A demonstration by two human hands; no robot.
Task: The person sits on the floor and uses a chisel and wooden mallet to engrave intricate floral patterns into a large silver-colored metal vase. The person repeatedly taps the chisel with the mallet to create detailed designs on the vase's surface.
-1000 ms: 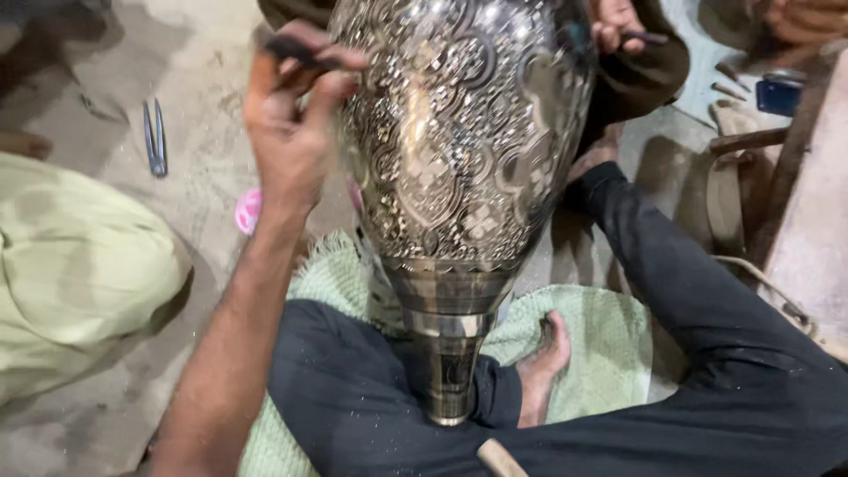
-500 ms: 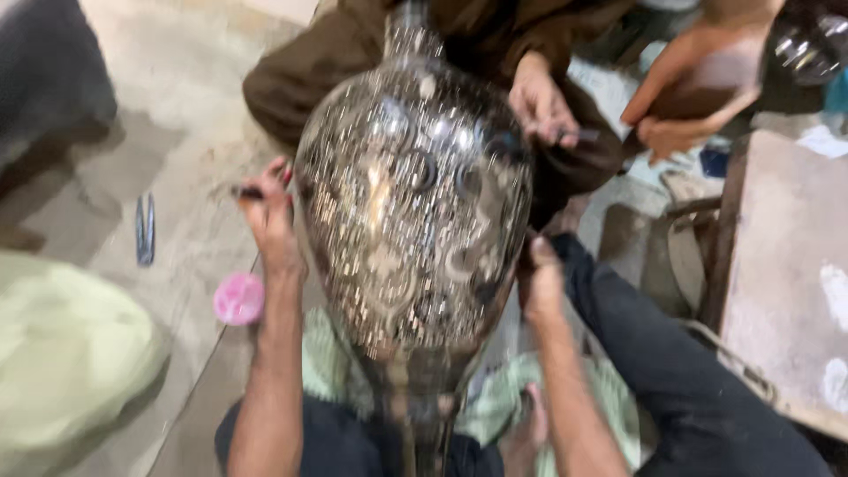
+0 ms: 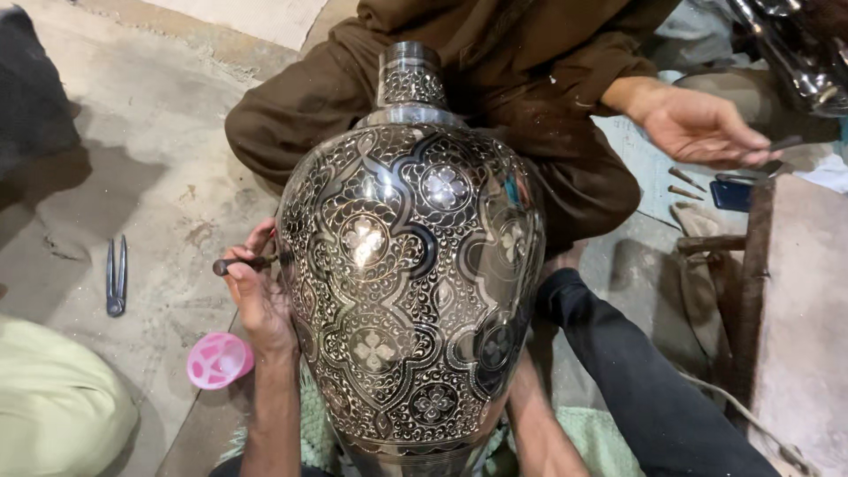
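A large engraved metal vase (image 3: 411, 283) with dark floral patterns lies tilted across my lap, its neck pointing away from me. My left hand (image 3: 258, 296) rests against the vase's left side and is shut on a thin dark engraving tool (image 3: 240, 262) whose tip touches the metal. My right forearm (image 3: 530, 424) reaches up behind the vase's right side; the hand itself is hidden by the vase. A seated person in brown clothes (image 3: 495, 97) faces me beyond the vase, one hand (image 3: 698, 128) held out over the floor.
On the concrete floor to the left lie metal pincers (image 3: 115, 276) and a small pink plastic lid (image 3: 218, 360). A pale green cushion (image 3: 53, 406) is at lower left. A wooden bench edge (image 3: 755, 256) and small tools (image 3: 689, 181) stand at right.
The view has tilted up, so the vase's neck and the other person now show. My left hand has slid lower along the vase's left side, still holding the tool.
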